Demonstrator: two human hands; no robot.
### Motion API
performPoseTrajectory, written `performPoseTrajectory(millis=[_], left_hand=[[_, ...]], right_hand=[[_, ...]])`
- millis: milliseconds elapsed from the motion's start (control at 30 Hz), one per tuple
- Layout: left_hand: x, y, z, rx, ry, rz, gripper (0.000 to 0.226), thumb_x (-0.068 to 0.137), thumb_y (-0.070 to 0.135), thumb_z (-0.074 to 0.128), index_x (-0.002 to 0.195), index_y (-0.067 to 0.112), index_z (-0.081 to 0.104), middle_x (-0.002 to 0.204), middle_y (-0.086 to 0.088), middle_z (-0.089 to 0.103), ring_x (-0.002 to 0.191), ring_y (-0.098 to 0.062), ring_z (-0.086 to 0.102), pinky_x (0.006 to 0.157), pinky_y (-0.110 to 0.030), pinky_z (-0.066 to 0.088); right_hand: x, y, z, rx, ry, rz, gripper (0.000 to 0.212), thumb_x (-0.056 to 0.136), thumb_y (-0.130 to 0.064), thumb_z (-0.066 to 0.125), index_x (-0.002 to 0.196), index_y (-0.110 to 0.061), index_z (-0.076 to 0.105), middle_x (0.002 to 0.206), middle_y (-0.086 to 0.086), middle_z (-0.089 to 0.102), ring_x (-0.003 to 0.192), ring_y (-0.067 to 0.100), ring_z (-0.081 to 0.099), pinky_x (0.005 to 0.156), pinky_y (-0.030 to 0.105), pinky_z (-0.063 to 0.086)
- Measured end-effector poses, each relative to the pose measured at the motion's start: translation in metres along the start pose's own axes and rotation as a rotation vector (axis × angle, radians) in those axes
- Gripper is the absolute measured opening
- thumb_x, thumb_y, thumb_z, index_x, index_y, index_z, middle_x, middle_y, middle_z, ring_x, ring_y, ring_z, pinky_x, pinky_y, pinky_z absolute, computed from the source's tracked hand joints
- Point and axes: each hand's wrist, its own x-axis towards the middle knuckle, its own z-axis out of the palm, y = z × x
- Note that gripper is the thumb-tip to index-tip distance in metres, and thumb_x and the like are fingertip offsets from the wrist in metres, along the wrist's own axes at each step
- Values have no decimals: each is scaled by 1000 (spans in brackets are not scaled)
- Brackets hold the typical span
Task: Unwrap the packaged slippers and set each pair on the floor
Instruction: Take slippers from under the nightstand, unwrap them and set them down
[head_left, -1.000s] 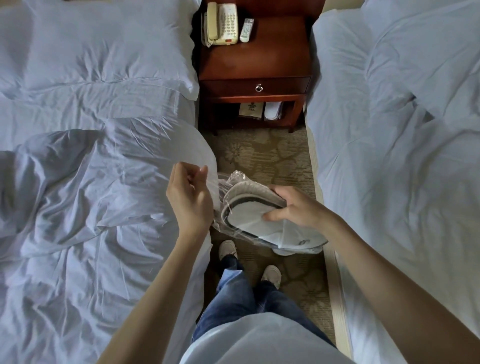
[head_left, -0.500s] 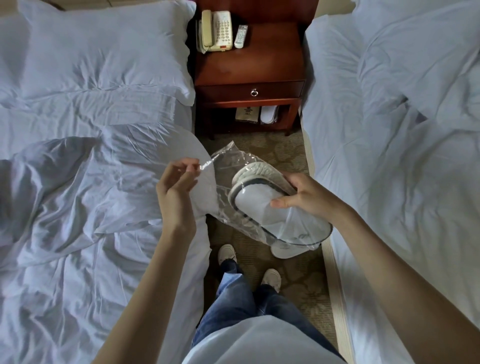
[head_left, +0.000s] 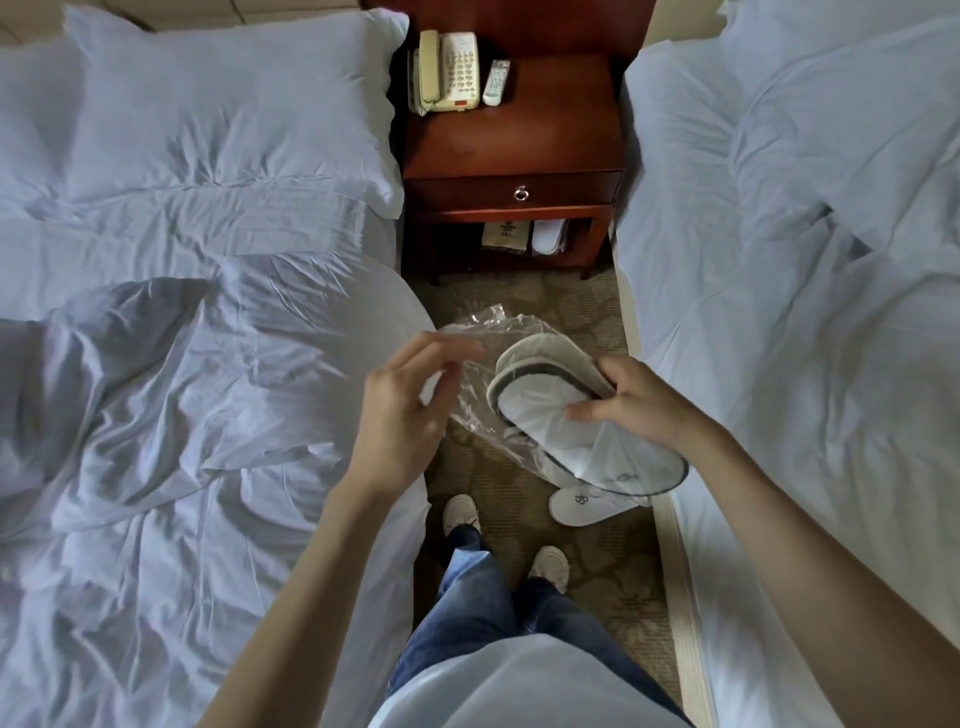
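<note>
Flanking the aisle: two beds in rumpled white linen, the left bed (head_left: 156, 364) and the right bed (head_left: 805, 312), with a strip of patterned beige carpet (head_left: 597, 561) between them and a dark red wooden nightstand (head_left: 519, 135) at its far end. Item in hand: one stacked pair of white fabric slippers with dark edging (head_left: 550, 415), held above the carpet ahead of the person's knees, partly sheathed in a clear crinkled plastic wrapper (head_left: 478, 332). Long axis: slanted, heel end up toward the left bed, toe end down toward the right bed. Right hand (head_left: 639, 405): clasps the pair across its middle, thumb on top. Left hand (head_left: 405, 410): at the heel end, fingers loosely curved beside the bunched film; whether it pinches the film cannot be told. Judged next move: wrapper drawn off along that axis, away from the right hand. One loose white slipper (head_left: 576, 506): on the carpet below the held toe. Cream corded telephone (head_left: 449, 70) and grey remote control (head_left: 496, 82): on the nightstand. Markings: small dark monogram on both toes, illegible; printed brown packet (head_left: 506, 234) on the nightstand's shelf, too small to read.
</note>
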Motion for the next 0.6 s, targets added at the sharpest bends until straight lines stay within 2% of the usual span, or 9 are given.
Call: performPoseTrajectory(millis=[67,133,233,333,433,500,600], left_hand=[[5,0,6,91,-61,-18,23,87,-9,59,104,4,68,105,0,66,92,-8,64,81,-16,51],[9,-2,7,128,-116,-77,22,86,-7,62,106,2,67,105,-5,67,89,-11,64,80,-12,50],[13,-8,7,102,-238,-88,19,88,2,65,107,5,68,103,-5,70,85,-9,66,76,-8,48],[15,-13,5,37,-344,-111,28,86,14,69,113,7,66,105,-3,70,82,-7,67,72,-4,46],[15,-17,5,41,-448,-140,45,81,26,73,120,9,61,109,6,64,71,4,63,67,-5,45],[14,-21,7,50,-483,-160,50,78,25,76,122,8,59,107,9,60,67,10,60,64,-4,44],[11,-24,14,151,-492,-163,45,78,20,78,117,10,60,104,0,67,61,3,57,61,-7,44]], right_hand=[[3,2,5,-52,-9,-12,26,76,-21,80,93,-32,63,84,-24,67,80,-10,61,69,15,43],[7,6,7,-76,3,-26,30,76,-25,80,100,-23,63,83,-27,61,79,-7,58,73,21,39],[10,8,7,-91,34,-63,60,76,-27,80,125,-3,55,98,-16,53,96,7,53,80,23,36],[10,6,6,-99,48,-80,58,76,-25,80,124,-3,55,96,-16,56,91,5,55,72,18,37],[12,4,6,-132,52,-73,52,77,-24,79,121,-8,58,99,-14,62,93,6,60,82,26,43],[13,3,7,-148,45,-80,53,77,-24,79,122,-8,58,100,-12,63,95,10,61,83,28,44],[16,-1,9,-154,11,-92,51,77,-25,80,121,-10,60,102,-9,67,95,11,64,84,31,49]])
